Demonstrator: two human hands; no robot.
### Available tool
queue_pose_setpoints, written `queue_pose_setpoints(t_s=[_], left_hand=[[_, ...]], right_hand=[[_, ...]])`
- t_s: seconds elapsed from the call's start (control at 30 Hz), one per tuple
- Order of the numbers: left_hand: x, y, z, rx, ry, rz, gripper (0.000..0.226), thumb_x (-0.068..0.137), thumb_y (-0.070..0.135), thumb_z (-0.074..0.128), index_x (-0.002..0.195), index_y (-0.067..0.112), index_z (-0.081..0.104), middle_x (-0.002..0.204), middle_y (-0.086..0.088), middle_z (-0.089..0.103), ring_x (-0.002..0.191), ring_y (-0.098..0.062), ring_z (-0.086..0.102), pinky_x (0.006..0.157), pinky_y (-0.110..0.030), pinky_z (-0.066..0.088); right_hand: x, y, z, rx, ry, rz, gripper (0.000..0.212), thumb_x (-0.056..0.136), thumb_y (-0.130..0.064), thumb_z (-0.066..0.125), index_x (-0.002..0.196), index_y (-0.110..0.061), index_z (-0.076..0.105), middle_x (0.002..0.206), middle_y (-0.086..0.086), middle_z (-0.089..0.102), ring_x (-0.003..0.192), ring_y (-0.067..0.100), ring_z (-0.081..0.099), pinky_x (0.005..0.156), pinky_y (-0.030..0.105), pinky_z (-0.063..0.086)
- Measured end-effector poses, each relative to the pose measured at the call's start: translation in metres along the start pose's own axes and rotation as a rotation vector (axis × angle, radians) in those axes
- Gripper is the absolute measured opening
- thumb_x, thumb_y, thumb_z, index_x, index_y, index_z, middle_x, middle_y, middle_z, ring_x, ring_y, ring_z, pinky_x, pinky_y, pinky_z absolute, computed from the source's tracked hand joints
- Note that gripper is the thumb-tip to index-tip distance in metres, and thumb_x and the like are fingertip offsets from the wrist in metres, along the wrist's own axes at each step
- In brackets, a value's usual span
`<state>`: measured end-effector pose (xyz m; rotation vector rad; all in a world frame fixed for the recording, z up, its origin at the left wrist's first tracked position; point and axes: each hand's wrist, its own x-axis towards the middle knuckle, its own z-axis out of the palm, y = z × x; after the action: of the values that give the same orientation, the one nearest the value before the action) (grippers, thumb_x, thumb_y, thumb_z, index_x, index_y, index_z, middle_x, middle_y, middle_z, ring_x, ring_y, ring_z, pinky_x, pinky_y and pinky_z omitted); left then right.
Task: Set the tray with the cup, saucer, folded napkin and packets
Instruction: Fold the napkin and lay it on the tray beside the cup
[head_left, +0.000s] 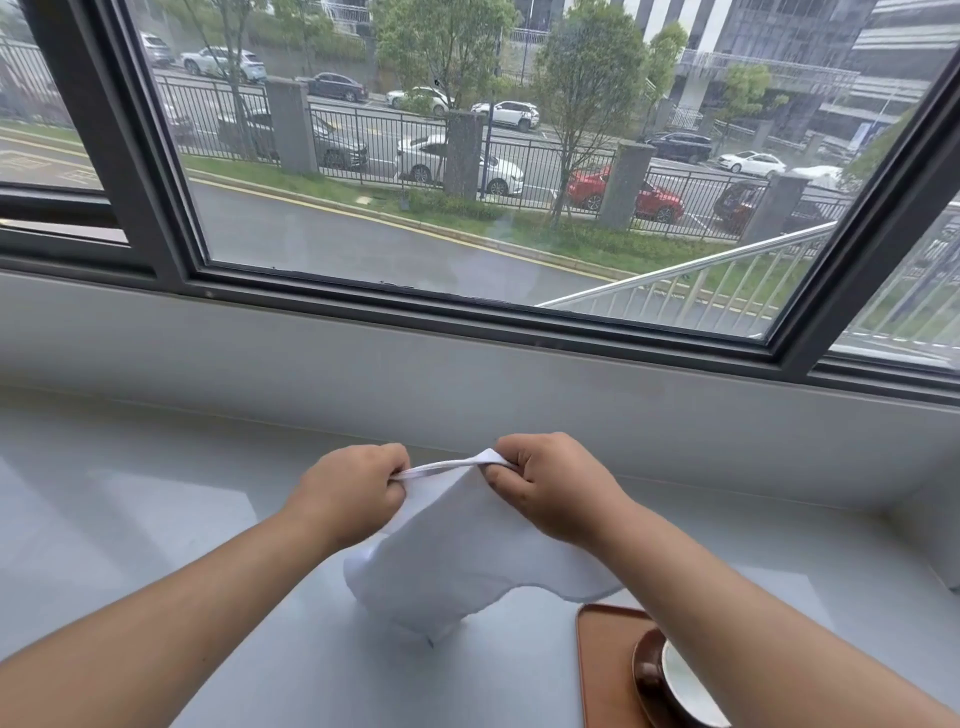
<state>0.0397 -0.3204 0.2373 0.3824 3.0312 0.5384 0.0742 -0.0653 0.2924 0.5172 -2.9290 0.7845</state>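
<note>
A white cloth napkin (457, 561) hangs in the air above the pale counter. My left hand (353, 493) and my right hand (550, 488) each pinch its top edge, pulling it taut between them. The cloth droops toward me in a loose fold. At the lower right lies a brown tray (605, 660). On it sits a dark brown saucer (647, 675) bearing a cup (685, 686) with a white inside, partly hidden by my right forearm. No packets are in view.
The glossy grey-white counter (156, 519) runs up to a low white wall under a large window (467, 156) with dark frames. A white wall corner stands at the far right.
</note>
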Motion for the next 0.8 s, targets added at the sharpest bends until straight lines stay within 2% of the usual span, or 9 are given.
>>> queue_pose_setpoints(t_s=[0.13, 0.23, 0.3, 0.37, 0.4, 0.47, 0.53, 0.7, 0.8], left_hand=[[0.005, -0.015, -0.011, -0.030, 0.079, 0.018, 0.014, 0.095, 0.021, 0.048, 0.088, 0.033, 0.050, 0.089, 0.009, 0.061, 0.084, -0.025, 0.059, 0.072, -0.039, 0.051], [0.009, -0.023, -0.024, -0.089, 0.147, 0.048, 0.013, 0.100, 0.023, 0.045, 0.098, 0.034, 0.052, 0.094, 0.010, 0.064, 0.082, -0.024, 0.059, 0.072, -0.039, 0.050], [0.011, -0.029, -0.034, -0.064, 0.158, 0.051, 0.011, 0.102, 0.028, 0.045, 0.102, 0.036, 0.053, 0.092, 0.013, 0.064, 0.081, -0.024, 0.059, 0.071, -0.038, 0.050], [0.011, -0.036, -0.043, 0.033, 0.120, 0.039, 0.008, 0.104, 0.038, 0.047, 0.102, 0.034, 0.053, 0.089, 0.011, 0.068, 0.083, -0.027, 0.062, 0.073, -0.039, 0.055], [0.010, -0.039, -0.047, 0.112, 0.090, 0.043, 0.015, 0.104, 0.044, 0.048, 0.099, 0.031, 0.054, 0.089, 0.008, 0.070, 0.085, -0.028, 0.064, 0.073, -0.040, 0.055], [0.007, -0.045, -0.053, 0.251, 0.025, 0.066, 0.027, 0.103, 0.054, 0.050, 0.090, 0.031, 0.053, 0.090, 0.008, 0.070, 0.088, -0.026, 0.066, 0.070, -0.036, 0.052], [0.004, -0.052, -0.055, 0.314, -0.024, 0.064, 0.029, 0.101, 0.058, 0.051, 0.087, 0.033, 0.055, 0.092, 0.009, 0.068, 0.090, -0.021, 0.065, 0.067, -0.033, 0.047], [-0.002, -0.078, -0.040, 0.399, -0.138, -0.015, 0.014, 0.104, 0.039, 0.051, 0.096, 0.030, 0.059, 0.104, 0.012, 0.065, 0.095, -0.019, 0.062, 0.076, -0.034, 0.054], [-0.004, -0.094, -0.028, 0.470, -0.221, -0.066, 0.014, 0.102, 0.029, 0.051, 0.103, 0.030, 0.065, 0.113, 0.010, 0.066, 0.101, -0.019, 0.065, 0.083, -0.036, 0.057]], right_hand=[[-0.005, 0.029, -0.003, -0.292, -0.050, 0.047, 0.034, 0.095, -0.045, 0.056, 0.071, -0.023, 0.045, 0.062, -0.004, 0.051, 0.064, 0.024, 0.050, 0.050, 0.034, 0.031], [-0.006, 0.049, -0.002, -0.320, -0.111, 0.147, 0.022, 0.099, -0.040, 0.054, 0.082, -0.028, 0.056, 0.083, 0.000, 0.065, 0.079, 0.028, 0.057, 0.061, 0.033, 0.042], [-0.007, 0.060, -0.002, -0.303, -0.116, 0.191, 0.023, 0.101, -0.037, 0.053, 0.079, -0.028, 0.055, 0.079, -0.004, 0.060, 0.080, 0.026, 0.056, 0.063, 0.033, 0.042], [-0.006, 0.070, -0.002, -0.304, -0.106, 0.210, 0.025, 0.101, -0.036, 0.053, 0.077, -0.028, 0.054, 0.077, -0.007, 0.055, 0.078, 0.024, 0.052, 0.063, 0.033, 0.038], [-0.006, 0.075, -0.002, -0.307, -0.104, 0.218, 0.024, 0.101, -0.035, 0.053, 0.079, -0.027, 0.055, 0.079, -0.006, 0.057, 0.078, 0.023, 0.052, 0.063, 0.033, 0.039], [-0.007, 0.083, 0.000, -0.335, -0.124, 0.242, 0.021, 0.100, -0.035, 0.054, 0.082, -0.026, 0.056, 0.085, -0.005, 0.059, 0.081, 0.023, 0.054, 0.065, 0.033, 0.042], [-0.010, 0.092, 0.007, -0.396, -0.173, 0.275, 0.021, 0.100, -0.035, 0.055, 0.083, -0.023, 0.054, 0.087, -0.002, 0.059, 0.082, 0.025, 0.056, 0.066, 0.034, 0.046], [-0.018, 0.113, 0.037, -0.474, -0.311, 0.381, 0.012, 0.098, -0.023, 0.051, 0.098, -0.018, 0.063, 0.102, 0.002, 0.066, 0.094, 0.028, 0.062, 0.070, 0.035, 0.048], [-0.014, 0.117, 0.047, -0.495, -0.328, 0.419, 0.016, 0.093, -0.014, 0.049, 0.099, -0.018, 0.063, 0.102, 0.003, 0.067, 0.086, 0.027, 0.060, 0.066, 0.033, 0.045]])
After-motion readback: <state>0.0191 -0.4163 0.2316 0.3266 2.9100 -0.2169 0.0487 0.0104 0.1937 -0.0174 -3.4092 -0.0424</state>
